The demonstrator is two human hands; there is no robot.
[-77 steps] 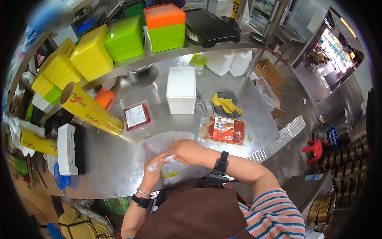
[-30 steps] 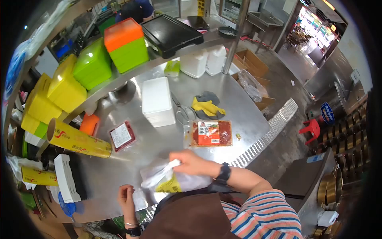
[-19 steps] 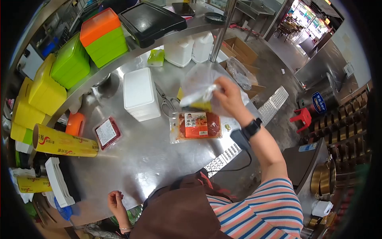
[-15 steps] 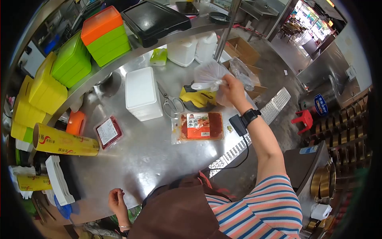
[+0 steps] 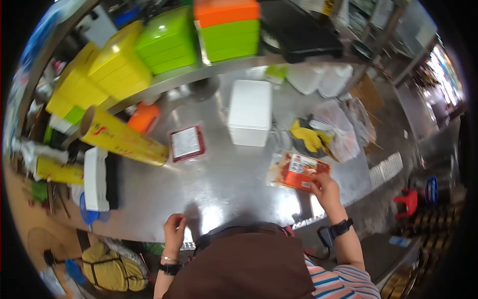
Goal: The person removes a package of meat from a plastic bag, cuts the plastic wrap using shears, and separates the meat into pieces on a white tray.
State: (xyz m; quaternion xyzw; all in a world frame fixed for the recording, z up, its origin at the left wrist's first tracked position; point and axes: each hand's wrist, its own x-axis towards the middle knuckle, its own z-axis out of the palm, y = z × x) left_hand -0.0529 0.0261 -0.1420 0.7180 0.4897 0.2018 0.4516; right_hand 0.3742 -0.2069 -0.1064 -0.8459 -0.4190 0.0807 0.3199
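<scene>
My right hand is over the right end of a flat sealed food packet, its bent, blurred fingers overlapping the edge. The packet holds reddish-brown contents under a white and red label and lies on the steel table. Just behind it rests a yellow and grey glove, partly beside a tied clear plastic bag. Near the table's front edge my left hand hovers with curled fingers and nothing visible in them. A smaller dark red pack with a white label lies farther left.
A white lidded box stands behind the middle of the steel table. Yellow cling film rolls and an orange item are at left. Green, yellow and orange boxes line the raised shelf, with a black tray.
My right hand has let go of the plastic bag and come down to the food packet. The bag now rests by the glove. My view has turned, shifting everything in frame.
</scene>
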